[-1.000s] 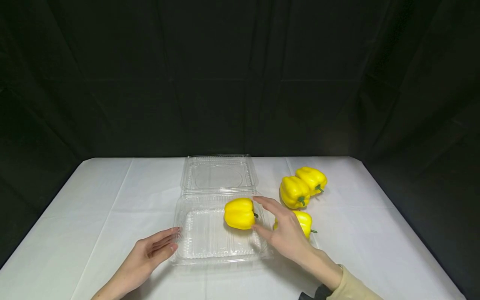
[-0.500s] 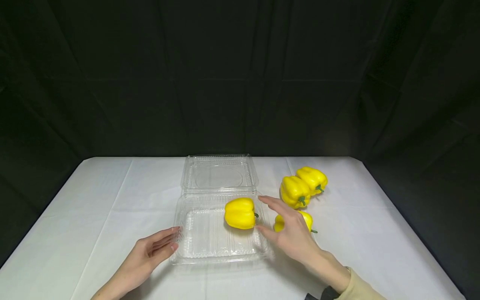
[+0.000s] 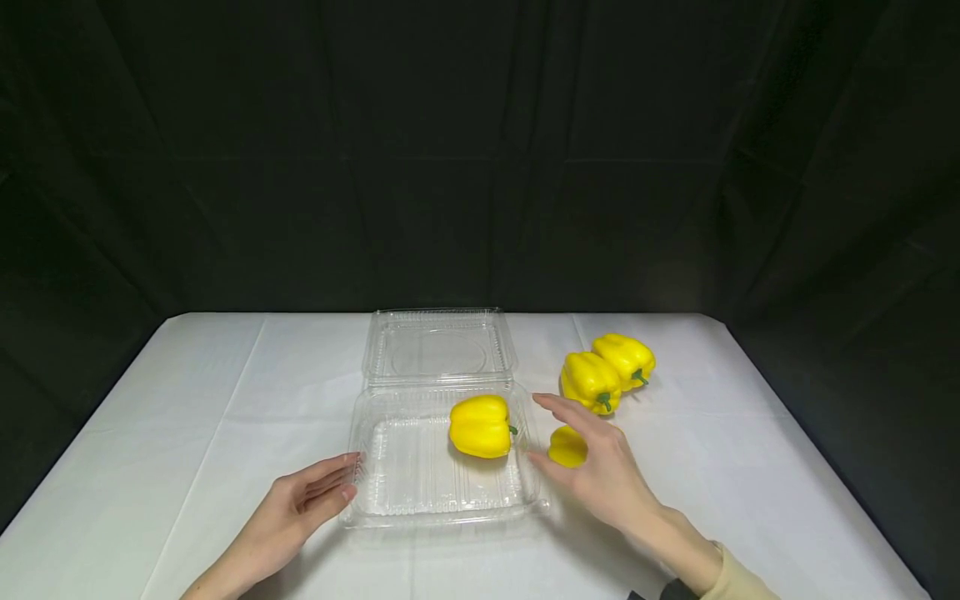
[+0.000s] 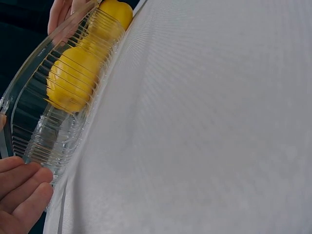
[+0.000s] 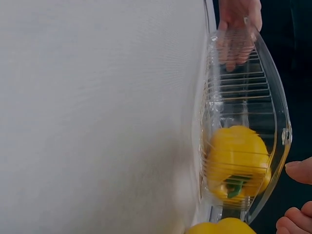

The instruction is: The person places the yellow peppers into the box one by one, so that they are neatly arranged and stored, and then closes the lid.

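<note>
A clear plastic clamshell container [image 3: 405, 518] lies with its lid folded back. Inside its tray, toward the right side, rests one yellow bell pepper [image 3: 480, 427], its green stem pointing right. My left hand [image 3: 288, 512] touches the tray's left wall with fairly straight fingers [image 4: 27, 187]. Just off the right rim is my right hand [image 3: 596, 462], thumb and fingers spread apart and holding nothing. Behind that hand, a second yellow bell pepper [image 3: 567, 447] lies on the table, partly hidden by the palm.
Two more yellow bell peppers, a nearer one [image 3: 589, 382] and a farther one [image 3: 624, 361], lie side by side at the back right. The lid [image 3: 441, 346] spreads flat behind the tray. A white cloth [image 3: 187, 400] covers the table, and black curtains [image 3: 450, 158] surround it.
My right hand has drawn back to the right, away from the pepper in the tray, and now covers more of the pepper behind it. The left hand and container stay put.
</note>
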A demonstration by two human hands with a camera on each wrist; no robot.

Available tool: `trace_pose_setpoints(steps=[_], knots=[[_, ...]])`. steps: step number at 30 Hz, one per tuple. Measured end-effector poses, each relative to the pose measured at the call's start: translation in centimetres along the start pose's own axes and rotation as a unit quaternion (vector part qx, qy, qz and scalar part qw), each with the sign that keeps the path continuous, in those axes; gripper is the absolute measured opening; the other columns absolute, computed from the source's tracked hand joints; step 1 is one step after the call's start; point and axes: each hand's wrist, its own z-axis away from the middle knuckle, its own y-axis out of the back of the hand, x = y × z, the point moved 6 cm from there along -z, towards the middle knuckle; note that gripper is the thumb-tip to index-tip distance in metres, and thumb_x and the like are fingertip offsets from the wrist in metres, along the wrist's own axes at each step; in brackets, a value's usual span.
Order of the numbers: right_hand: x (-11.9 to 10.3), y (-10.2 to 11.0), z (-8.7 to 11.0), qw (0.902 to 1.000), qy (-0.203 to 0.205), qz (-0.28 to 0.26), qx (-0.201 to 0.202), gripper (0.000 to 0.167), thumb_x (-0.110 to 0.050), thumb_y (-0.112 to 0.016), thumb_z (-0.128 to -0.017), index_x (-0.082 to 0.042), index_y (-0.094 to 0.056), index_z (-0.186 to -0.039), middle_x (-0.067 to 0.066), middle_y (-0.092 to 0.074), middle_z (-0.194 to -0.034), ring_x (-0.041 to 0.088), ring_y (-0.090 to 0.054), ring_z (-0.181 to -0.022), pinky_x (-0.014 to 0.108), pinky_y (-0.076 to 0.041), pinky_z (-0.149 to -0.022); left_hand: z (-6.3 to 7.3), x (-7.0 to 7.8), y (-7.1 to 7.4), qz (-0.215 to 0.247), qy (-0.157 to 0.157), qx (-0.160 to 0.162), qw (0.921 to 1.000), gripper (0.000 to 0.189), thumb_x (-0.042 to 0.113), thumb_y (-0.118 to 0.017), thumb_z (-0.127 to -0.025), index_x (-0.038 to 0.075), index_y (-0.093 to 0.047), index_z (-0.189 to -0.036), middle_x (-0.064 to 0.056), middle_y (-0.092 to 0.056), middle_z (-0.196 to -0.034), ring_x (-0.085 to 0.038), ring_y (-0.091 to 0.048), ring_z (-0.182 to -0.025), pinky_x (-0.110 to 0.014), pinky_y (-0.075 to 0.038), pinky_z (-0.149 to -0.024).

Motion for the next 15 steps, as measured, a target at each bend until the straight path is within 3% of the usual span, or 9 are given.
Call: trace_pose_setpoints(steps=[5,8,12,15], knots=[[0.3,0.6,0.4,0.9999,-0.008,0.013,0.003,0.069,-0.008,-0.09,-0.072,-0.014,-0.062,-0.135,0.001,-0.065,-0.133,0.026,-0.067,-0.112,0.045,-0.054,-0.095,0.0,-0.1,0.0,0.0,0.001,0.001,1.0,0.048,0.022,-0.063,-0.1,-0.001,-0.053,-0.141,-0.018,-0.053,-0.145,-0.035,-0.052,-0.133,-0.013,-0.046,-0.095],[0.6,1.0,0.6,0.9997,-0.019,0.017,0.003,0.07,-0.008,-0.09,-0.071,-0.017,-0.063,-0.135,-0.001,-0.066,-0.132,0.024,-0.066,-0.113,0.032,-0.052,-0.098,0.0,-0.1,0.0,-0.002,-0.006,0.003,1.0,0.047,0.021,-0.063,-0.1,-0.001,-0.053,-0.14,-0.018,-0.054,-0.144,-0.035,-0.053,-0.131,-0.013,-0.047,-0.095],[0.9,1.5,0.9,0.9995,-0.027,0.015,0.006,0.072,-0.008,-0.091,-0.069,-0.02,-0.062,-0.135,-0.003,-0.066,-0.132,0.022,-0.063,-0.118,0.01,-0.037,-0.105,0.0,0.0,0.0,-0.004,-0.011,0.002,0.9999,0.047,0.02,-0.063,-0.1,-0.002,-0.053,-0.14,-0.019,-0.055,-0.144,-0.036,-0.053,-0.131,-0.013,-0.047,-0.095],[1.1,1.8,1.2,0.9995,-0.026,0.016,0.008,0.073,-0.009,-0.092,-0.068,-0.019,-0.062,-0.135,-0.002,-0.066,-0.131,0.022,-0.061,-0.121,0.005,-0.03,-0.107,0.0,0.0,0.0,-0.005,-0.011,0.001,0.9999,0.047,0.021,-0.062,-0.1,-0.002,-0.053,-0.14,-0.019,-0.054,-0.144,-0.036,-0.052,-0.131,-0.013,-0.047,-0.095]])
